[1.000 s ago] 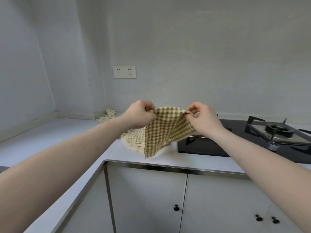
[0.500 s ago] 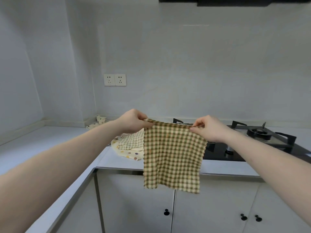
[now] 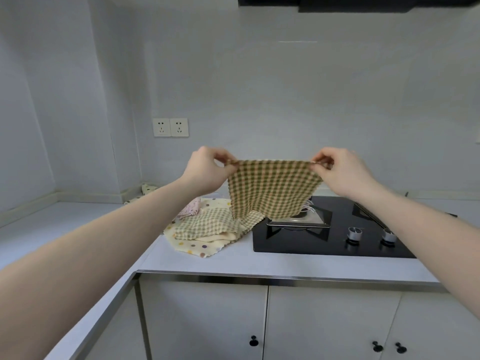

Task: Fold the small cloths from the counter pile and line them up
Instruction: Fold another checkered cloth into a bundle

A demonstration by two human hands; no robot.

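Note:
A green-and-cream checked cloth hangs spread in the air above the counter. My left hand pinches its top left corner and my right hand pinches its top right corner. Its lower edge hangs over the pile and the stove's left side. The pile of small cloths lies on the white counter: another checked cloth on top, a cream one with coloured dots underneath, a pink one at its far left.
A black gas stove with two knobs sits right of the pile. A dotted cloth lies in the far corner by the wall. Sockets are on the wall. White cabinet doors stand below the counter edge.
My hands have pulled apart and risen, stretching the checked cloth from a bunched state to full width; it now hangs further back, over the pile and stove.

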